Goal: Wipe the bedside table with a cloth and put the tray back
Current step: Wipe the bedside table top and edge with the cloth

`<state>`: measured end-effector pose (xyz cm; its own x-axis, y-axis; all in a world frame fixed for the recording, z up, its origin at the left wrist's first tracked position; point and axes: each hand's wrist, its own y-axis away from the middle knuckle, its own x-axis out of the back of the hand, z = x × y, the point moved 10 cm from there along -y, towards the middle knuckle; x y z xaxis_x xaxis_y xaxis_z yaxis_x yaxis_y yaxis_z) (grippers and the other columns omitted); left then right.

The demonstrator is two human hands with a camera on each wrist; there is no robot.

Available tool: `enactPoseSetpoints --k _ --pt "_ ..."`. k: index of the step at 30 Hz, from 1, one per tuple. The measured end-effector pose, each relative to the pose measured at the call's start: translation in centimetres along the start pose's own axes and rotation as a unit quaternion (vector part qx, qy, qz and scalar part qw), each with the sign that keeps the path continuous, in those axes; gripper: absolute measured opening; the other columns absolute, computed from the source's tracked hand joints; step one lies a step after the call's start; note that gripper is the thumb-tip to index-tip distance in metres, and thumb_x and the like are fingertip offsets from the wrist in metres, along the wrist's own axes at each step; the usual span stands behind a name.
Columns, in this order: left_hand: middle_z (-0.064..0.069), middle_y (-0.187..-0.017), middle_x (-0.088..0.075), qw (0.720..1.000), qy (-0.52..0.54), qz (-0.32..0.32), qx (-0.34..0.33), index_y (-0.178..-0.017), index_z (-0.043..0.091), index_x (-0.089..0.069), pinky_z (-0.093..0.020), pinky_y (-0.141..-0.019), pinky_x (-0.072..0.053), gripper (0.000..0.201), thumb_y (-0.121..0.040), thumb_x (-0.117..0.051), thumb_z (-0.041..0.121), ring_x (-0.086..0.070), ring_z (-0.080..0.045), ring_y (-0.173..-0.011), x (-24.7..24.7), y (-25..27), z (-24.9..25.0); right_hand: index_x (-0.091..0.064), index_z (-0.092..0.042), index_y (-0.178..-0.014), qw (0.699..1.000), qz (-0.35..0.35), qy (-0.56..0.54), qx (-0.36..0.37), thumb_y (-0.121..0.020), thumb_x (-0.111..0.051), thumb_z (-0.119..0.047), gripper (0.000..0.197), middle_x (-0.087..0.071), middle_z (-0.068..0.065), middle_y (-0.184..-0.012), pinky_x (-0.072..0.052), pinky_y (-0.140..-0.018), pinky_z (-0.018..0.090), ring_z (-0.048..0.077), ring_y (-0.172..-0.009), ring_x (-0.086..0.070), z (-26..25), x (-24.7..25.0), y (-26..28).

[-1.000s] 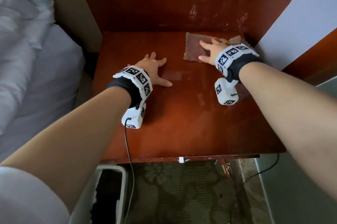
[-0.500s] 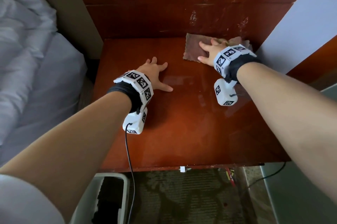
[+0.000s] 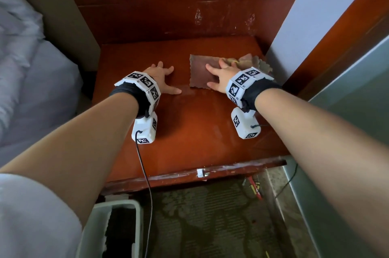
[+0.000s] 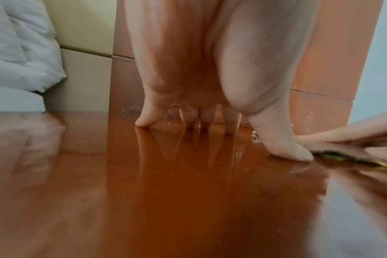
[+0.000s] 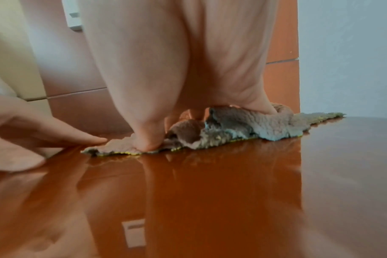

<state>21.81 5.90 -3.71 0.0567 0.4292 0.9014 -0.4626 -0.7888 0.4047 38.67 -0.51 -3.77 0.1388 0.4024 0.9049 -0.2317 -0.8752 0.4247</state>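
At the far left lies a bed (image 3: 31, 72) with pale sheets. Next to it, the left hand (image 3: 161, 78) rests on the glossy bedside table (image 3: 200, 135), fingers spread and straight, fingertips (image 4: 144, 122) touching bare wood and holding nothing. Just beside its thumb lies the brown cloth (image 3: 202, 72), partly bunched toward the right wall. The right hand (image 3: 221, 77) presses down on the cloth, fingers splayed, thumb (image 5: 146, 141) pinning the near edge flat. The tray cannot be made out for certain.
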Motion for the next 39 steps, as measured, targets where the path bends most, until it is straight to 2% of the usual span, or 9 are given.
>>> enactPoseSetpoints --k 11,17,23,26,30,34,39 --pt "-0.005 -0.161 -0.002 1.000 -0.019 -0.004 -0.007 -0.152 0.028 -0.012 -0.043 -0.119 -0.012 0.091 -0.080 -0.061 0.056 -0.006 -0.030 -0.148 -3.9 9.2 0.6 -0.005 -0.038 -0.151 0.999 0.000 0.032 0.027 -0.097 -0.036 -0.049 0.063 0.003 0.006 -0.161 -0.013 -0.117 0.057 0.045 -0.144 0.002 -2.3 -4.0 8.8" --pt "-0.003 -0.160 -0.009 0.999 -0.025 0.029 -0.005 -0.151 0.027 -0.020 -0.040 -0.116 -0.025 0.085 -0.081 -0.059 0.057 -0.022 -0.028 -0.145 -6.1 14.9 1.0 -0.005 -0.038 -0.151 0.997 0.019 0.055 0.050 -0.098 -0.033 -0.049 0.061 0.002 0.007 -0.161 -0.012 -0.118 0.054 0.044 -0.145 -0.002 -3.9 -6.5 14.1" --pt "-0.003 -0.159 -0.016 0.997 -0.021 0.068 -0.006 -0.149 0.028 -0.027 -0.035 -0.114 -0.030 0.077 -0.083 -0.060 0.052 -0.030 -0.026 -0.142 -7.8 19.1 0.8 -0.009 -0.040 -0.150 0.994 0.053 0.062 0.071 -0.099 -0.032 -0.049 0.057 -0.002 0.007 -0.161 -0.009 -0.119 0.053 0.039 -0.146 -0.003 -5.0 -8.6 17.3" --pt "-0.003 -0.158 -0.019 0.996 -0.013 0.084 -0.007 -0.147 0.029 -0.032 -0.034 -0.112 -0.033 0.070 -0.086 -0.058 0.051 -0.034 -0.024 -0.140 -8.0 20.4 0.8 -0.009 -0.040 -0.150 0.993 0.068 0.051 0.078 -0.100 -0.032 -0.043 0.055 -0.002 0.003 -0.162 -0.009 -0.118 0.056 0.037 -0.147 -0.001 -5.2 -9.3 18.6" --pt "-0.004 -0.159 -0.018 0.995 -0.023 0.094 -0.002 -0.149 0.027 -0.027 -0.034 -0.112 -0.033 0.074 -0.086 -0.057 0.051 -0.034 -0.026 -0.140 -8.7 21.0 1.0 -0.013 -0.042 -0.149 0.993 0.092 0.028 0.075 -0.101 -0.034 -0.038 0.052 -0.005 -0.003 -0.161 -0.016 -0.110 0.067 0.033 -0.147 -0.003 -5.0 -9.6 19.4" --pt "-0.005 -0.159 -0.016 0.995 -0.026 0.097 0.004 -0.150 0.027 -0.023 -0.037 -0.113 -0.033 0.074 -0.087 -0.056 0.050 -0.031 -0.027 -0.141 -9.0 21.2 1.2 -0.017 -0.044 -0.148 0.991 0.106 0.024 0.072 -0.101 -0.033 -0.036 0.050 -0.009 -0.004 -0.161 -0.019 -0.112 0.064 0.030 -0.148 -0.006 -3.1 -9.4 19.3" --pt "-0.002 -0.159 -0.016 0.995 -0.004 0.095 0.011 -0.149 0.028 -0.025 -0.037 -0.111 -0.035 0.074 -0.086 -0.059 0.047 -0.031 -0.027 -0.141 -8.9 21.0 1.1 -0.019 -0.044 -0.148 0.992 0.124 0.000 0.028 -0.100 -0.036 -0.037 0.050 -0.011 -0.003 -0.161 -0.018 -0.116 0.057 0.029 -0.148 -0.010 2.7 -9.1 19.5"
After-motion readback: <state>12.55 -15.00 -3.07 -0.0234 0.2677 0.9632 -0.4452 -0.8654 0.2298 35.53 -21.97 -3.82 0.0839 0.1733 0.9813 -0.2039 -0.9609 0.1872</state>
